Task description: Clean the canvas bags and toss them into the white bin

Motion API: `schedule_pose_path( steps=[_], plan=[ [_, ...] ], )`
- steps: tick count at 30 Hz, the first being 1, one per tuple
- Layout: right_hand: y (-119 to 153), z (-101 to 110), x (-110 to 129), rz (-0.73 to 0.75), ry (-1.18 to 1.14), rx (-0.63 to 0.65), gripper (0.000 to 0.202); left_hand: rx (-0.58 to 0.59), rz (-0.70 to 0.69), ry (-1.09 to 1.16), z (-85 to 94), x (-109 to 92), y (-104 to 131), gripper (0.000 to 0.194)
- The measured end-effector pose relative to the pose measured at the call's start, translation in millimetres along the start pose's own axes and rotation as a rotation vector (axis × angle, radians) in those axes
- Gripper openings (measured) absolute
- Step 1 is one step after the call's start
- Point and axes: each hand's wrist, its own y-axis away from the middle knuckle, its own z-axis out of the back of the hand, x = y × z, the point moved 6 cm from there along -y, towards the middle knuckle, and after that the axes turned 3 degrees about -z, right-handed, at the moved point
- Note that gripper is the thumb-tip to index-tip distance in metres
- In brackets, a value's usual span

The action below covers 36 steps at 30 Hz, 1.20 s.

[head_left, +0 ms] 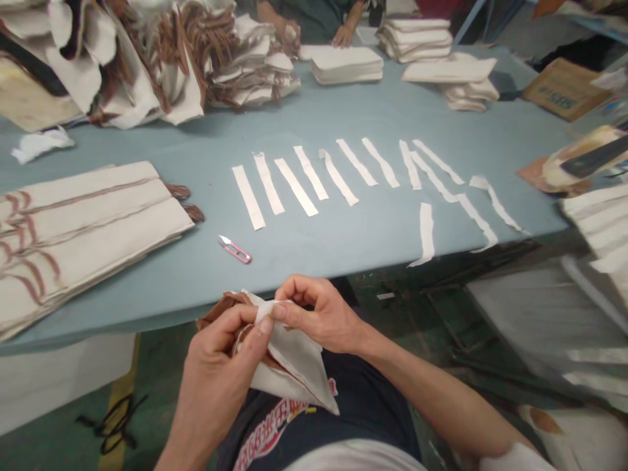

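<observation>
Both hands meet over my lap at the table's near edge. My left hand point(220, 360) is closed, thumb and fingers pinching the top of a folded cream fabric piece with brown trim point(299, 366). Thumb against forefinger, my right hand point(318, 314) grips a white bit of the same piece, right beside the left thumb. The fabric hangs down in a point over a dark apron. What lies between the fingertips is partly hidden. Pink-handled thread snips point(235, 250) rest on the table just beyond my hands.
Several white strips point(296, 188) lie in a row on the blue-grey table point(196, 144). Left is a flat stack of cream panels with brown lines point(98, 229). Heaped fabric point(147, 65) fills the back left. Across the table, a person's hand point(346, 34) touches a cream stack point(347, 67).
</observation>
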Motion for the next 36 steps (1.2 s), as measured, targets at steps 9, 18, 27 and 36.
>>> schedule_pose_path(
  steps=[9,18,27,36],
  plan=[
    [2,-1,-23,-0.127,-0.349,-0.082,0.062,0.031,0.093,0.187,17.8,35,1,0.069],
    [33,-31,-80,-0.320,-0.424,-0.064,0.062,0.161,0.315,0.094,-0.1,54,24,0.058],
    [58,-2,12,0.058,0.251,-0.207,0.023,0.076,0.129,0.088,6.4,34,10,0.048],
    [50,-5,52,0.410,0.510,-0.354,0.020,0.119,0.120,0.333,-10.4,19,3,0.054]
  ],
)
